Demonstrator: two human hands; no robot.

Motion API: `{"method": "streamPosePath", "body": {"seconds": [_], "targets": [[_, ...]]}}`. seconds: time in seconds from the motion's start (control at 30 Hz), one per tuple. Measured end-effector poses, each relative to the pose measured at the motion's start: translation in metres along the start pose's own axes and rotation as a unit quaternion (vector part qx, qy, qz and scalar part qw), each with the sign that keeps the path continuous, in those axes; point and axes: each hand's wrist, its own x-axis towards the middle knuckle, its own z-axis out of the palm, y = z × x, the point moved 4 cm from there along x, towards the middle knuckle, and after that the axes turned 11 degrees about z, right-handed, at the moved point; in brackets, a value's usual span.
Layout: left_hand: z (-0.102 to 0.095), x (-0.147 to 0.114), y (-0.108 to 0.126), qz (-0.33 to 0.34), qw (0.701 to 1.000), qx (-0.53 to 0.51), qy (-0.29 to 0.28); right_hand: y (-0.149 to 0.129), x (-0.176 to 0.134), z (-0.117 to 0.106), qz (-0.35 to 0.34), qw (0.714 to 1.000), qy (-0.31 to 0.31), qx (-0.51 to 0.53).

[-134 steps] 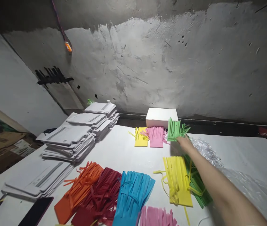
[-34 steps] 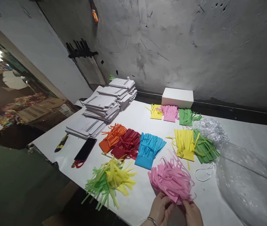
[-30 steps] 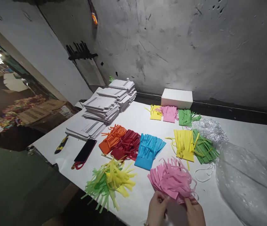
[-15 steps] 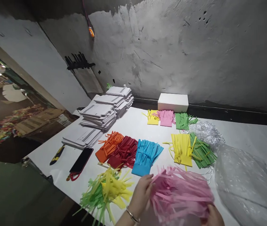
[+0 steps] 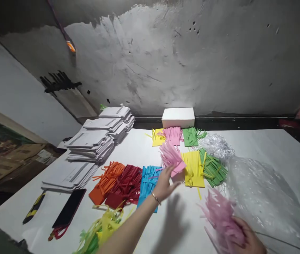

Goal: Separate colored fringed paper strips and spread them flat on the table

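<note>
My left hand (image 5: 165, 184) reaches out over the table, thumb spread away from the fingers. Its fingertips overlap the base of a pink bundle of paper strips (image 5: 171, 159), between the blue bundle (image 5: 146, 188) and the yellow bundle (image 5: 193, 168). At the lower right my right hand (image 5: 247, 238) grips another pink bundle of paper strips (image 5: 222, 220), blurred by motion. An orange bundle (image 5: 106, 181) and a dark red bundle (image 5: 126, 185) lie left of the blue one. A green bundle (image 5: 213, 169) sits beside the yellow one.
White flat stacks (image 5: 91, 146) stand at left, with a phone (image 5: 69, 208) and a cutter knife (image 5: 34, 207) in front. At the back is a white box (image 5: 178, 117). A clear plastic bag (image 5: 266, 197) covers the right side. Yellow-green strips (image 5: 99, 227) lie near my left forearm.
Both hands were on one pink mass; now they are apart, with pink strips at each. My left hand has moved forward, my right slightly right. The view has turned right.
</note>
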Motion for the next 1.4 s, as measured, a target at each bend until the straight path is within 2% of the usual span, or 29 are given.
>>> {"method": "streamPosePath", "body": {"seconds": [0.07, 0.1, 0.13, 0.2, 0.27, 0.33, 0.4, 0.53, 0.6, 0.73, 0.8, 0.93, 1.0, 1.1, 1.2, 1.3, 1.4], "targets": [[0.041, -0.043, 0.005, -0.071, 0.985, -0.106, -0.112, -0.014, -0.007, 0.026, -0.080, 0.996, -0.020, -0.024], [0.063, -0.069, 0.007, -0.121, 0.963, -0.170, -0.169, -0.021, -0.011, 0.040, -0.106, 0.994, -0.029, -0.016], [0.081, -0.093, 0.010, -0.156, 0.942, -0.233, -0.185, -0.026, -0.015, 0.055, -0.116, 0.992, -0.049, 0.003], [0.107, -0.130, 0.013, -0.189, 0.903, -0.363, -0.129, -0.031, -0.022, 0.085, -0.087, 0.988, -0.117, 0.055], [0.120, -0.154, 0.009, -0.212, 0.871, -0.442, -0.032, -0.029, -0.030, 0.111, -0.024, 0.972, -0.204, 0.111], [0.121, -0.169, -0.001, -0.220, 0.853, -0.468, 0.067, -0.021, -0.036, 0.127, 0.036, 0.948, -0.276, 0.157], [0.117, -0.182, -0.010, -0.239, 0.837, -0.474, 0.131, -0.011, -0.039, 0.133, 0.075, 0.927, -0.314, 0.193], [0.114, -0.207, -0.022, -0.308, 0.813, -0.470, 0.152, 0.005, -0.042, 0.131, 0.086, 0.910, -0.340, 0.219], [0.115, -0.212, -0.023, -0.302, 0.813, -0.477, 0.141, 0.011, -0.045, 0.132, 0.083, 0.907, -0.348, 0.221], [0.117, -0.214, -0.024, -0.273, 0.830, -0.472, 0.119, 0.021, -0.052, 0.137, 0.088, 0.911, -0.339, 0.215], [0.115, -0.216, -0.028, -0.291, 0.837, -0.450, 0.110, 0.024, -0.055, 0.138, 0.088, 0.915, -0.337, 0.202], [0.112, -0.228, -0.038, -0.346, 0.834, -0.421, 0.090, 0.024, -0.057, 0.129, 0.067, 0.935, -0.314, 0.151], [0.111, -0.235, -0.044, -0.369, 0.826, -0.410, 0.110, 0.023, -0.056, 0.121, 0.041, 0.958, -0.266, 0.099], [0.107, -0.244, -0.050, -0.415, 0.791, -0.413, 0.178, 0.021, -0.052, 0.104, 0.017, 0.990, -0.133, 0.046], [0.099, -0.244, -0.052, -0.437, 0.771, -0.403, 0.230, 0.016, -0.045, 0.083, 0.024, 0.998, -0.019, 0.046], [0.098, -0.235, -0.052, -0.430, 0.785, -0.397, 0.201, 0.005, -0.036, 0.068, 0.015, 0.999, -0.001, 0.029], [0.113, -0.226, -0.051, -0.429, 0.799, -0.395, 0.148, -0.009, -0.034, 0.065, -0.030, 0.999, -0.027, 0.026]]}}
